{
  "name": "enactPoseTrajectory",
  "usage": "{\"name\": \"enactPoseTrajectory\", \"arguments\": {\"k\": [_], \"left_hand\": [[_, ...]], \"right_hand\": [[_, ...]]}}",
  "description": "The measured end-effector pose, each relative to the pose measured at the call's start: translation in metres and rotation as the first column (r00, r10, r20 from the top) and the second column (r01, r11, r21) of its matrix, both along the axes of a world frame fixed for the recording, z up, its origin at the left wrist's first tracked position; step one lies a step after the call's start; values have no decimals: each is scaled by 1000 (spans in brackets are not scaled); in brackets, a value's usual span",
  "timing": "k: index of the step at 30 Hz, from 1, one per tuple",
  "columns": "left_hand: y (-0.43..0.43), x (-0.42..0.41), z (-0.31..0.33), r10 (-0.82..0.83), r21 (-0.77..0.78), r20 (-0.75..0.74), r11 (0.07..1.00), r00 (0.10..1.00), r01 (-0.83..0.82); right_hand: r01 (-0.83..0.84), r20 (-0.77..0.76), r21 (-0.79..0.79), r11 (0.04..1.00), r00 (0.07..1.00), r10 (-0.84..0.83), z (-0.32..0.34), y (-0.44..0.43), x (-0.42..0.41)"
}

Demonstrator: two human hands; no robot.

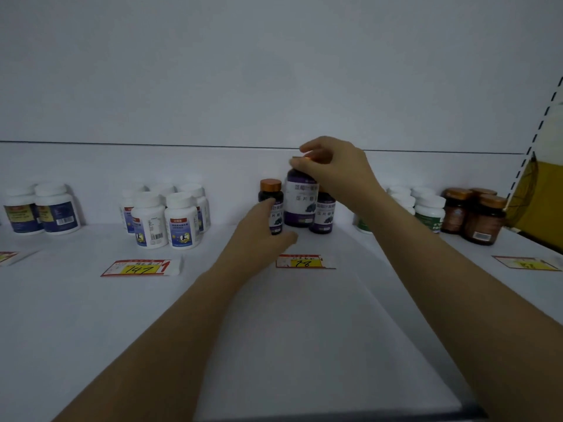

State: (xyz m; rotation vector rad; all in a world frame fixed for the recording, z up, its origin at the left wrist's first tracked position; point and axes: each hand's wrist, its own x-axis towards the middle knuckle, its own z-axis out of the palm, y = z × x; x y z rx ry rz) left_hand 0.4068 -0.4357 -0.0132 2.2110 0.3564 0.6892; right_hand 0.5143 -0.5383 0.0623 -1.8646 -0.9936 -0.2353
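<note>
Three dark purple bottles with orange caps stand close together at the back middle of a white shelf (274, 330). My right hand (332, 169) pinches the cap of the tallest-looking purple bottle (300, 202), which is slightly raised above its neighbours. My left hand (262, 229) wraps around the left purple bottle (271, 193), thumb in front. The third purple bottle (324, 214) stands to the right, partly behind my right wrist.
White bottles stand in groups at far left (42, 208), at centre left (164, 217) and at right (426, 208). Brown jars (475, 214) stand at far right. Price tags lie on the shelf, reading 147 (140, 268) and 78 (304, 262).
</note>
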Motion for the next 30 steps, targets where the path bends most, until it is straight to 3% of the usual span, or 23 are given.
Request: {"name": "enactPoseTrajectory", "arguments": {"k": [3,7,13,22,30], "left_hand": [[-9,2,2,-155,-133,-8,979,988,152],[-8,-2,8,-208,-228,47,950,977,213],[-4,-7,9,-375,-421,63,830,925,365],[-6,-9,11,-356,-388,54,853,933,348],[-4,-8,11,-347,-360,57,867,936,344]], "right_hand": [[-15,-45,55,998,999,17,-11,0,-5],[-33,-75,76,997,996,39,-15,4,-5],[-212,-354,82,974,907,227,-24,-5,12],[-174,-389,175,969,892,231,-25,-5,16],[-169,-320,213,962,918,232,-23,-6,10]]}}
